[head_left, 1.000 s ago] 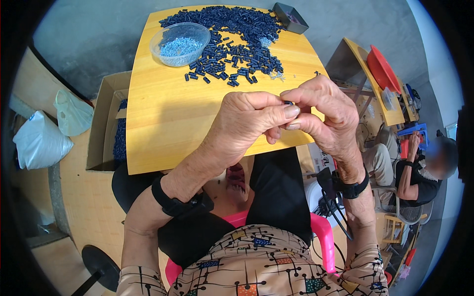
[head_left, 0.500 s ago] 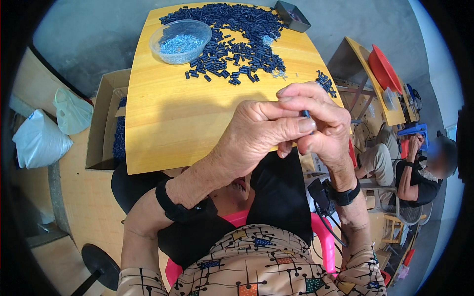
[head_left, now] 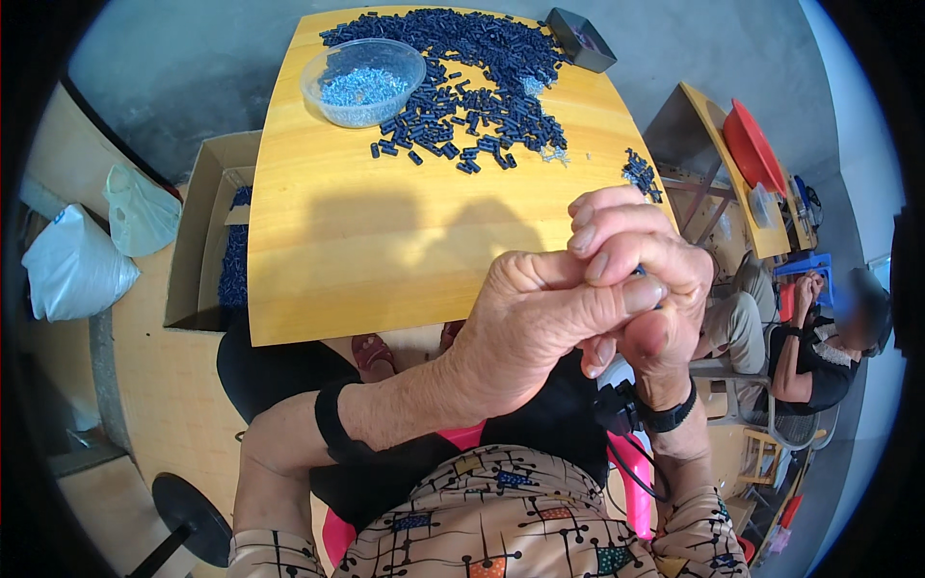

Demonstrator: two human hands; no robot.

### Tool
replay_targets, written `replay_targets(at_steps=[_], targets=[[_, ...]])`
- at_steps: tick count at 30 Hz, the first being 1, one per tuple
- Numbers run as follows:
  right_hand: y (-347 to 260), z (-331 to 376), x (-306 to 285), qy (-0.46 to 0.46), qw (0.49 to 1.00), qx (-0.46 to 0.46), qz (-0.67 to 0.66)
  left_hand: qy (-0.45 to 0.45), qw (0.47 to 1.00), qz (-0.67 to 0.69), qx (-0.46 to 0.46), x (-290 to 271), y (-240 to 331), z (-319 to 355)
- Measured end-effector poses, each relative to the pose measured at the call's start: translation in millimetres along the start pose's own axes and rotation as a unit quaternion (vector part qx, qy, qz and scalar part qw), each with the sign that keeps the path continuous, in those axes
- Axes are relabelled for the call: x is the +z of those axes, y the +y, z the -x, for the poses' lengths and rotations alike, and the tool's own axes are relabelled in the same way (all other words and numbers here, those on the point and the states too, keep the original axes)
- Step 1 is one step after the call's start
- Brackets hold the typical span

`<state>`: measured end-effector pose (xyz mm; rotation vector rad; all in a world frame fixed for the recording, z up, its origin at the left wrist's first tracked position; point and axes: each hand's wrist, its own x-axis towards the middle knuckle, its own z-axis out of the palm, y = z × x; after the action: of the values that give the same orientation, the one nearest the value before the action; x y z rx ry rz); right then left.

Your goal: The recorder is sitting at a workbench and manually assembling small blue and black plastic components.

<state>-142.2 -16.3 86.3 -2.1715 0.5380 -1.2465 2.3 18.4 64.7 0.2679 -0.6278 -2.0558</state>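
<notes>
Two bare hands pressed together close to the camera, in front of the near edge of a yellow wooden table [head_left: 385, 250]. Left hand [head_left: 540, 328] curled tight, thumb laid across toward the right hand [head_left: 641, 275], whose fingers fold over it; a small dark part [head_left: 639, 273] just glimpsed pinched between the fingertips, too hidden to tell its shape. Both hands closed, the grip shared between them. Black bands on both wrists. Beyond the hands, toward the far end of the table, a broad heap of small dark blue pieces [head_left: 472, 87]. Left of that heap, touching its edge, a clear plastic bowl [head_left: 363, 82] of pale blue bits. At the far right corner of the table, a small dark box [head_left: 580, 39]. Near the right edge, a little cluster of dark pieces [head_left: 640, 175]. Left of the table, on the floor, an open cardboard box [head_left: 212, 231]. Right of the table, another person [head_left: 819, 356] seated.
</notes>
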Motion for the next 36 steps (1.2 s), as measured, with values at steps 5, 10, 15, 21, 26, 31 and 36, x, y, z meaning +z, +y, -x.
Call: replay_targets(at_steps=[5,10,15,21,26,31,36], targets=[[1.3,2.1,-5.8,-0.029,0.999,-0.005,0.036,0.003,1.0,-0.014,0.006,-0.7,-1.2,-0.7],[-10.7,5.4,15.9,0.04,0.985,0.133,-0.104,-0.092,0.995,0.031,0.014,-10.0,-5.7,-6.3],[-8.7,11.0,22.8,0.061,0.986,0.114,-0.102,-0.063,0.996,-0.021,0.053,0.3,-6.3,-2.8],[-7.3,10.8,26.6,0.08,0.975,0.095,-0.183,0.009,1.0,0.013,-0.002,2.1,-9.6,1.9],[-13.7,3.6,39.4,0.131,0.965,0.173,-0.145,0.009,0.991,0.136,-0.002,-6.4,-16.0,-0.8],[-11.7,3.3,39.2,0.132,0.961,0.185,-0.156,0.013,0.989,0.144,-0.019,-10.9,-17.9,-1.1],[18.1,14.8,34.5,0.092,0.945,0.148,-0.276,0.058,0.987,0.15,0.018,-19.7,-32.2,-7.9]])
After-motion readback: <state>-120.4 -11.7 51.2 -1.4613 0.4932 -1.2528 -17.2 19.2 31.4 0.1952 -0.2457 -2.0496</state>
